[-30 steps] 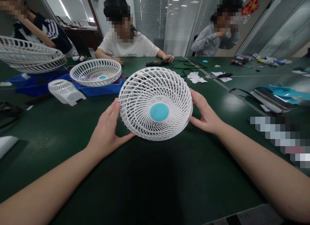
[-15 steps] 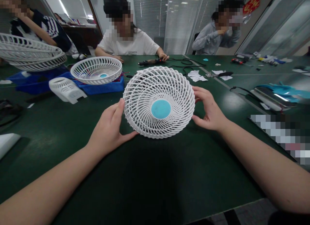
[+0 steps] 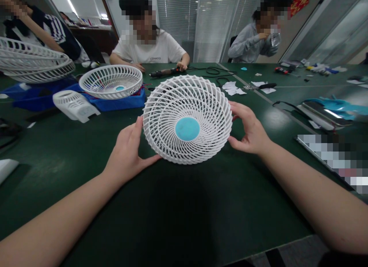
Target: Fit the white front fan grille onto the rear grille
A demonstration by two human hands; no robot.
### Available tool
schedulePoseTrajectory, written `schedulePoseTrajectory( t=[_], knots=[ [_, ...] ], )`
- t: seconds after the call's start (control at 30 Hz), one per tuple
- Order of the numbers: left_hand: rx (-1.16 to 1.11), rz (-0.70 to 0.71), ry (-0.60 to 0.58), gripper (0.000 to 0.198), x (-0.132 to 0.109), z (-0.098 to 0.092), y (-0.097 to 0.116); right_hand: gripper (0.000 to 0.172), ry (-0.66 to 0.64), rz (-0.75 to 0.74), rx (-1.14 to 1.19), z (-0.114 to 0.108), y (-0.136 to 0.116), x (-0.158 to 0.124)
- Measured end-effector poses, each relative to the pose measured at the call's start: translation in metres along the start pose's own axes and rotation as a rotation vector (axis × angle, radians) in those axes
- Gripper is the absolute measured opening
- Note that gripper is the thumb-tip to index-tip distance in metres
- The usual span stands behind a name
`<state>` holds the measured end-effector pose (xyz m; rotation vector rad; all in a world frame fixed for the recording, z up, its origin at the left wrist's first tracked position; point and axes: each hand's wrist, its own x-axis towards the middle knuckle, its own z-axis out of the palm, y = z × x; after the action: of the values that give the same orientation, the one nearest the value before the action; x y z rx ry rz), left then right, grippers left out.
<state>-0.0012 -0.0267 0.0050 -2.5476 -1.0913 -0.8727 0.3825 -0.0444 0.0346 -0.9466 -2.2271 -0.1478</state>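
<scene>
A round white lattice fan cover (image 3: 161,117) with a light blue disc in its middle is held up above the green table (image 3: 184,221), tilted so that its face shows. My left hand (image 3: 126,152) grips its left edge, the thumb at the lower rim. At the right edge, my right hand (image 3: 248,129) holds it between thumb and fingers. Another white cover (image 3: 132,77) rests on a blue bin (image 3: 117,104) at the back left. Beside that bin lies a white plastic housing (image 3: 75,106).
Stacked white covers (image 3: 34,63) stand over blue trays at the far left. Across the table, a person's hand touches a dark tool (image 3: 165,72) with a cable. White paper pieces (image 3: 234,88), pliers (image 3: 266,86) and a flat device (image 3: 323,115) lie to the right.
The cover has shifted slightly left and looks a little larger, still between both hands. The person across has moved the dark tool left. The person at the back right has lowered a clear object.
</scene>
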Motion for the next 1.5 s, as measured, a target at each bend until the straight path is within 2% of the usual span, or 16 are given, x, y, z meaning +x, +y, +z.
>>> schedulePoseTrajectory(
  t=[0.27,0.53,0.9,1.07,1.23,1.5],
  knots=[
    [-0.028,0.036,-0.013,0.117,0.001,-0.003,0.001,0.087,0.027,-0.068,0.015,0.005,0.005,-0.001],
    [-0.054,-0.016,-0.027,0.123,-0.001,-0.001,0.001,0.085,-0.006,-0.061,0.009,0.004,0.003,0.001],
    [-0.137,-0.014,-0.023,0.123,-0.003,0.006,-0.011,0.086,-0.031,-0.04,-0.013,0.003,0.004,0.0],
    [-0.104,-0.005,-0.031,0.114,-0.001,0.006,-0.01,0.084,-0.024,-0.043,-0.001,0.004,0.002,0.001],
    [-0.043,-0.057,-0.029,0.103,0.002,0.008,-0.011,0.083,-0.009,-0.013,-0.041,0.008,-0.001,0.001],
    [-0.145,-0.095,-0.038,0.101,-0.001,0.01,-0.012,0.083,0.036,-0.018,0.054,0.014,0.0,-0.002]
  ],
)
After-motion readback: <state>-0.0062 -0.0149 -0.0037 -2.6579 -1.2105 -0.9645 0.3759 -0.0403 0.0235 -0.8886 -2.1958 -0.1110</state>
